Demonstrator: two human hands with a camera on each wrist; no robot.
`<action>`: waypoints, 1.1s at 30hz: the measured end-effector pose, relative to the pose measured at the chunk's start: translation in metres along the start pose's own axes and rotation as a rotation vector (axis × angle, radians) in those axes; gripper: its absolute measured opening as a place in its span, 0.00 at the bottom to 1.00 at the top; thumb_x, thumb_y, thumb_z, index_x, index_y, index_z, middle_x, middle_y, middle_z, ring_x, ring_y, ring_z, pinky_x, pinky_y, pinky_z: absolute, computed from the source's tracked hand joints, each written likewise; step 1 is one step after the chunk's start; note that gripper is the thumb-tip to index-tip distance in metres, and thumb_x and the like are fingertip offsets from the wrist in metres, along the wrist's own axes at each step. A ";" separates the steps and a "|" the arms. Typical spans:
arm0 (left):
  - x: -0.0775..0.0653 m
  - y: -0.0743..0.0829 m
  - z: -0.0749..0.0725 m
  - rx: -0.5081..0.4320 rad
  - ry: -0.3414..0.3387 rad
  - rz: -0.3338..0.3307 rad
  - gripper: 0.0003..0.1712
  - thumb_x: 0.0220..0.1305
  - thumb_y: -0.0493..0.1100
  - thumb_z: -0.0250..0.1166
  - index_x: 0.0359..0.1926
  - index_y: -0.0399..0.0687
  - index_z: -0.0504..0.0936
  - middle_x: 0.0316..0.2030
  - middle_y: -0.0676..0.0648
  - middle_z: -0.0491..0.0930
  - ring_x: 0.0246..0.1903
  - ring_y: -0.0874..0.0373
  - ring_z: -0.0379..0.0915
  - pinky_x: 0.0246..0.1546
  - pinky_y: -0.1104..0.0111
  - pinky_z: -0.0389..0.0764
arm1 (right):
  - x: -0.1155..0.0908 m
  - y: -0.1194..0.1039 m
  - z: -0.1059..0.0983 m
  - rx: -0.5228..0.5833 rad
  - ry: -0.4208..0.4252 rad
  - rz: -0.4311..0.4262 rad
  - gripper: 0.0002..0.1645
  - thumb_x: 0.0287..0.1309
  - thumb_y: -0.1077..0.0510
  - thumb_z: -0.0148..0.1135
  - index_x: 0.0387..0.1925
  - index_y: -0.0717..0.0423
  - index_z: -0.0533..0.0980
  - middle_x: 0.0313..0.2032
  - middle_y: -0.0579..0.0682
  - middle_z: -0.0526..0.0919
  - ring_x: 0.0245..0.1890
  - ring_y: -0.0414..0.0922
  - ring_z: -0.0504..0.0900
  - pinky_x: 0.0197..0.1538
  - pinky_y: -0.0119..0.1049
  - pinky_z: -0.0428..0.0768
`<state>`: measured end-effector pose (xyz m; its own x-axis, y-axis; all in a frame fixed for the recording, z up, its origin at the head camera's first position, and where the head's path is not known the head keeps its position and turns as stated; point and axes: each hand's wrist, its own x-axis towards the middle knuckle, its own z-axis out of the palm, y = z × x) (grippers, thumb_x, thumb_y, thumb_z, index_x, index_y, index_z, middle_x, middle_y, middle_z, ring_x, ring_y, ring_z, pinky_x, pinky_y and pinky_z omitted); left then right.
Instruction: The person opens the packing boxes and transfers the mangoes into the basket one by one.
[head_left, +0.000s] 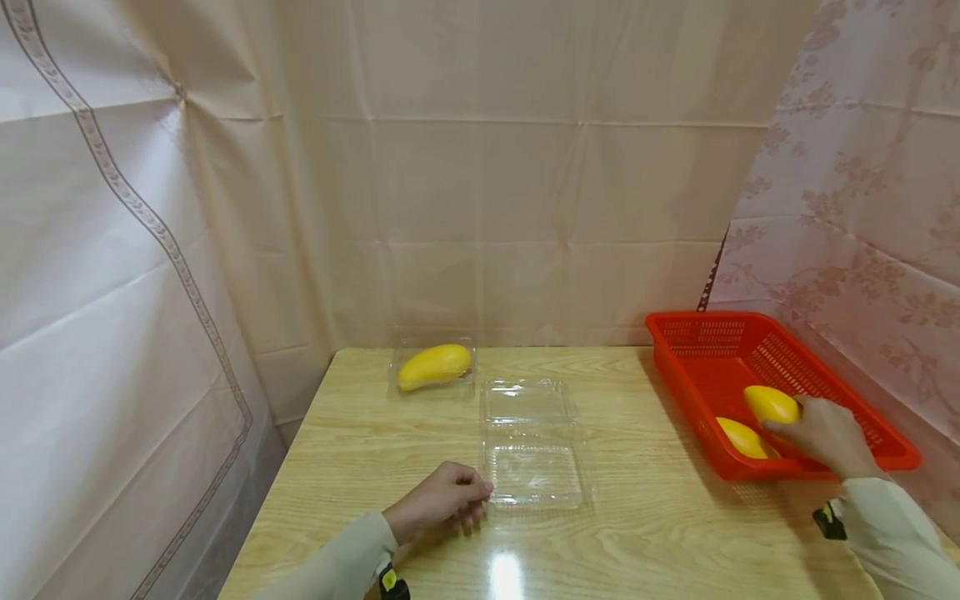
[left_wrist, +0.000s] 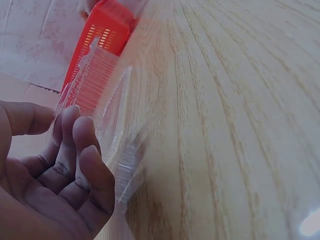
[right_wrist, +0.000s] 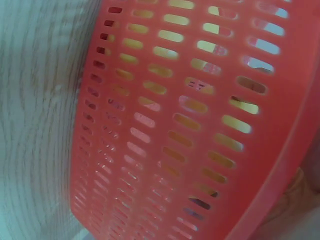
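My left hand [head_left: 442, 498] pinches the near left edge of a clear plastic clamshell box [head_left: 536, 475], which lies with its lid folded back on the table. In the left wrist view the thumb and fingertips meet at the rim of the box [left_wrist: 97, 75]. Over at the right, my right hand [head_left: 828, 433] reaches into a red plastic basket [head_left: 678, 400] and grips a yellow mango [head_left: 771, 405]. Another mango [head_left: 742, 437] lies in the basket just below it. In the right wrist view the slotted basket wall [right_wrist: 197, 140] hides most of that hand.
A closed clear box [head_left: 395, 367] with a mango [head_left: 435, 367] inside stands at the table's back left. The wood-grain table [head_left: 337, 467] meets a hanging cloth [head_left: 480, 208] behind, and more cloth hangs at both sides.
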<state>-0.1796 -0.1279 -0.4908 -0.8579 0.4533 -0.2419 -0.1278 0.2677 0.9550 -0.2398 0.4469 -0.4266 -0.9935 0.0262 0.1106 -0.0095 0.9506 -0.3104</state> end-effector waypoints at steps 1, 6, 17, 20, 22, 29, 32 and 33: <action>0.000 0.000 0.000 -0.002 0.000 -0.001 0.18 0.75 0.48 0.62 0.39 0.33 0.84 0.27 0.44 0.84 0.21 0.60 0.76 0.20 0.71 0.73 | 0.000 0.000 0.000 0.001 -0.007 0.004 0.38 0.58 0.42 0.71 0.39 0.79 0.72 0.25 0.56 0.73 0.25 0.54 0.71 0.28 0.42 0.68; -0.001 0.000 0.000 -0.010 -0.003 -0.004 0.19 0.75 0.48 0.63 0.39 0.33 0.84 0.27 0.45 0.84 0.21 0.60 0.76 0.20 0.71 0.73 | 0.002 0.002 0.001 0.005 -0.067 0.053 0.42 0.58 0.41 0.71 0.41 0.82 0.71 0.27 0.62 0.75 0.28 0.57 0.73 0.31 0.49 0.74; 0.000 0.000 0.000 -0.017 -0.006 -0.004 0.19 0.75 0.48 0.63 0.39 0.32 0.83 0.26 0.45 0.83 0.21 0.60 0.75 0.19 0.72 0.74 | 0.001 0.006 0.004 -0.013 -0.112 0.049 0.46 0.57 0.40 0.71 0.46 0.85 0.70 0.27 0.59 0.75 0.28 0.56 0.73 0.29 0.46 0.73; -0.001 0.000 0.000 -0.017 -0.007 0.000 0.19 0.75 0.48 0.63 0.39 0.32 0.83 0.26 0.46 0.83 0.21 0.60 0.75 0.20 0.71 0.73 | 0.000 0.006 0.004 -0.014 -0.142 0.075 0.47 0.57 0.38 0.70 0.46 0.83 0.71 0.27 0.57 0.74 0.27 0.55 0.73 0.29 0.46 0.73; -0.001 0.000 0.000 -0.019 -0.009 -0.001 0.19 0.75 0.48 0.63 0.39 0.32 0.83 0.26 0.45 0.83 0.21 0.60 0.75 0.19 0.71 0.73 | 0.001 0.007 0.003 -0.014 -0.162 0.086 0.47 0.57 0.37 0.69 0.46 0.82 0.71 0.26 0.56 0.72 0.27 0.54 0.72 0.29 0.46 0.73; -0.002 0.002 0.001 -0.019 -0.012 -0.006 0.19 0.75 0.48 0.62 0.39 0.32 0.83 0.26 0.45 0.83 0.21 0.60 0.75 0.20 0.71 0.74 | 0.001 0.010 -0.001 -0.023 -0.205 0.099 0.46 0.58 0.34 0.68 0.46 0.79 0.73 0.26 0.56 0.73 0.27 0.54 0.73 0.29 0.47 0.74; -0.001 0.002 0.000 -0.015 -0.016 -0.006 0.19 0.76 0.48 0.62 0.39 0.32 0.83 0.26 0.46 0.83 0.21 0.60 0.76 0.20 0.71 0.74 | 0.002 0.010 -0.002 -0.029 -0.228 0.126 0.47 0.58 0.33 0.67 0.46 0.79 0.72 0.28 0.57 0.74 0.28 0.55 0.74 0.29 0.49 0.75; -0.001 0.002 0.000 -0.013 -0.017 -0.007 0.19 0.76 0.48 0.62 0.40 0.32 0.83 0.26 0.46 0.83 0.21 0.60 0.76 0.20 0.71 0.74 | 0.002 0.010 -0.002 -0.032 -0.234 0.135 0.47 0.58 0.33 0.67 0.45 0.78 0.72 0.28 0.58 0.74 0.28 0.55 0.74 0.29 0.49 0.75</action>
<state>-0.1788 -0.1279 -0.4888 -0.8482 0.4659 -0.2518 -0.1407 0.2600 0.9553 -0.2414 0.4573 -0.4275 -0.9847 0.0846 -0.1521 0.1246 0.9528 -0.2770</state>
